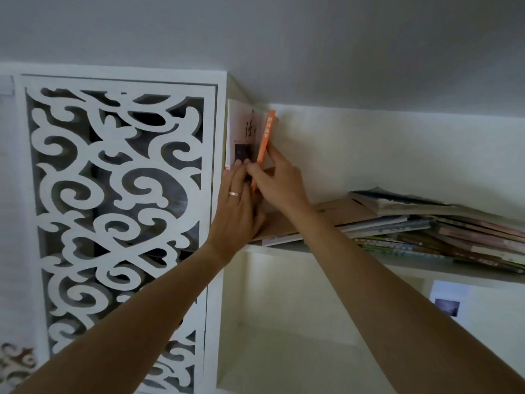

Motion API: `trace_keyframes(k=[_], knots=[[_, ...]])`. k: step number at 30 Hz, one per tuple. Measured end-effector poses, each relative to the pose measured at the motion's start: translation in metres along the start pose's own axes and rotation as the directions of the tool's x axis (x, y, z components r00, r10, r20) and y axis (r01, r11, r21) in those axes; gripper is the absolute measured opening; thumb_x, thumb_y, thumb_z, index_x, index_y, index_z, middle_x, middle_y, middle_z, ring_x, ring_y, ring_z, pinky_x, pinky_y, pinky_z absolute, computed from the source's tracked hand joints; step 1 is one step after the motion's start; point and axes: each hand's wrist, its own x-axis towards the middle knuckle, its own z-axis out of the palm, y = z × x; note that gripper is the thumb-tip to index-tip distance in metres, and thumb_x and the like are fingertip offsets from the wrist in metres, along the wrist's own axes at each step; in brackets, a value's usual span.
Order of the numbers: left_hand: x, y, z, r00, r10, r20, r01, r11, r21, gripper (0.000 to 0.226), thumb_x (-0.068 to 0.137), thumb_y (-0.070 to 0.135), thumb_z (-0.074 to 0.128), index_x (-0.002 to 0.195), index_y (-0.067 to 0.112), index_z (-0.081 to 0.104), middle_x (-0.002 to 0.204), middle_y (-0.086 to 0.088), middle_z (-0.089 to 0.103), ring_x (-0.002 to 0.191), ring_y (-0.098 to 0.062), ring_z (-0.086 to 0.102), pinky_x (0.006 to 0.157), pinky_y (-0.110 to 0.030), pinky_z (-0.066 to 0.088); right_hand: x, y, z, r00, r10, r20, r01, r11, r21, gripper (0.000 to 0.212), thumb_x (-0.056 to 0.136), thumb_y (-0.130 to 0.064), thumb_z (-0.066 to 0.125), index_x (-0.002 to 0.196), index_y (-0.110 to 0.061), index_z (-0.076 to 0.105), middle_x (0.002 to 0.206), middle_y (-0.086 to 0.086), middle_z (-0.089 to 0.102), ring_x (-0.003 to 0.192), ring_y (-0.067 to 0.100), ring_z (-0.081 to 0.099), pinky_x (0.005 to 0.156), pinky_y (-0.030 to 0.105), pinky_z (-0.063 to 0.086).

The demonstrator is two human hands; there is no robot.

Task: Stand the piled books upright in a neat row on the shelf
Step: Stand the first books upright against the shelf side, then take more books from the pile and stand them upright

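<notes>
Both hands hold upright books at the shelf's (pixel 284 247) left end: left hand (pixel 235 203) presses the white book (pixel 241 129), right hand (pixel 279 180) pinches the orange book (pixel 265 140); the pile (pixel 426 223) lies flat rightward, nearer the right hand.

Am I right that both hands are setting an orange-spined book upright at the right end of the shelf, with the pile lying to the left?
Not quite. The head view shows the sides reversed: both hands, left hand and right hand, set the orange-spined book upright at the left end of the shelf, with the pile lying to the right.
</notes>
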Motion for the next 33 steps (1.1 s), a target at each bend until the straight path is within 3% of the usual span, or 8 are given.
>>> trace_keyframes(k=[7, 13, 16, 22, 25, 28, 30, 33], knots=[[0.0, 0.005, 0.003, 0.983, -0.132, 0.125, 0.129, 0.991, 0.036, 0.084, 0.101, 0.022, 0.055, 0.161, -0.007, 0.004, 0.169, -0.03, 0.005, 0.157, -0.046, 0.007, 0.128, -0.059, 0.011, 0.008, -0.007, 0.006, 0.964, 0.052, 0.262, -0.037, 0.997, -0.064, 0.061, 0.103, -0.063, 0.035, 0.159, -0.053, 0.011, 0.157, 0.001, 0.048, 0.136, 0.029, 0.054, 0.115, 0.048, 0.042], [0.001, -0.01, 0.006, 0.996, 0.032, -0.086, -0.029, 0.999, 0.032, 0.064, 0.1, 0.012, 0.067, 0.152, 0.003, 0.031, 0.16, -0.024, 0.023, 0.147, -0.045, 0.037, 0.115, -0.055, 0.042, 0.016, 0.016, 0.027, 0.914, 0.16, 0.372, -0.18, 0.984, 0.018, 0.066, 0.095, -0.08, 0.025, 0.156, -0.055, 0.02, 0.153, -0.002, 0.049, 0.132, 0.024, 0.055, 0.112, 0.049, 0.044], [0.0, -0.018, 0.008, 0.995, 0.087, 0.038, -0.093, 0.973, 0.209, 0.068, 0.1, 0.015, 0.065, 0.157, -0.002, 0.033, 0.167, -0.023, 0.025, 0.157, -0.039, 0.022, 0.124, -0.057, 0.027, 0.022, 0.02, 0.027, 0.92, 0.137, 0.368, -0.15, 0.989, 0.007, 0.058, 0.104, -0.063, 0.032, 0.158, -0.045, 0.025, 0.15, -0.005, 0.05, 0.127, 0.015, 0.054, 0.11, 0.04, 0.043], [0.0, -0.008, 0.006, 0.961, 0.077, 0.266, -0.197, 0.866, 0.46, 0.077, 0.108, 0.046, 0.048, 0.164, 0.005, 0.014, 0.173, -0.017, 0.003, 0.16, -0.035, 0.002, 0.13, -0.054, 0.01, 0.002, 0.034, 0.029, 0.924, 0.154, 0.35, -0.121, 0.986, -0.113, 0.06, 0.111, -0.038, 0.033, 0.163, -0.041, 0.004, 0.163, 0.004, 0.036, 0.136, 0.027, 0.049, 0.104, 0.033, 0.038], [0.007, -0.007, 0.006, 0.87, 0.064, 0.488, -0.387, 0.702, 0.597, 0.071, 0.108, 0.048, 0.043, 0.164, 0.011, 0.021, 0.172, -0.019, 0.002, 0.16, -0.036, -0.008, 0.128, -0.054, -0.008, 0.005, 0.035, 0.017, 0.92, 0.183, 0.346, -0.094, 0.961, -0.26, 0.052, 0.108, -0.021, 0.04, 0.159, -0.026, 0.032, 0.15, 0.011, 0.051, 0.125, 0.031, 0.056, 0.094, 0.03, 0.04], [0.015, 0.004, 0.007, 0.709, -0.028, 0.704, -0.571, 0.563, 0.597, 0.055, 0.103, 0.042, 0.053, 0.151, 0.015, 0.05, 0.16, -0.019, 0.043, 0.159, -0.041, 0.011, 0.124, -0.057, -0.016, -0.003, 0.04, 0.003, 0.896, 0.258, 0.363, -0.069, 0.886, -0.458, 0.029, 0.1, -0.01, 0.047, 0.12, -0.007, 0.068, 0.121, 0.018, 0.069, 0.1, 0.032, 0.062, 0.073, 0.027, 0.039], [0.019, 0.016, 0.008, 0.719, -0.036, 0.694, -0.489, 0.683, 0.543, 0.037, 0.099, 0.035, 0.06, 0.131, 0.018, 0.068, 0.135, -0.011, 0.068, 0.148, -0.035, 0.042, 0.129, -0.054, -0.007, -0.009, 0.042, -0.006, 0.914, 0.243, 0.324, -0.053, 0.864, -0.5, 0.022, 0.097, -0.009, 0.05, 0.106, -0.003, 0.07, 0.107, 0.019, 0.071, 0.085, 0.029, 0.06, 0.067, 0.028, 0.04], [0.028, 0.026, 0.01, 0.854, 0.032, 0.52, -0.166, 0.963, 0.213, 0.026, 0.098, 0.032, 0.055, 0.106, 0.018, 0.076, 0.1, -0.006, 0.075, 0.103, -0.025, 0.071, 0.123, -0.045, 0.032, -0.007, 0.045, -0.024, 0.947, 0.22, 0.236, -0.043, 0.81, -0.585, 0.015, 0.094, -0.013, 0.055, 0.1, -0.006, 0.068, 0.103, 0.02, 0.07, 0.088, 0.034, 0.065, 0.07, 0.033, 0.048]])
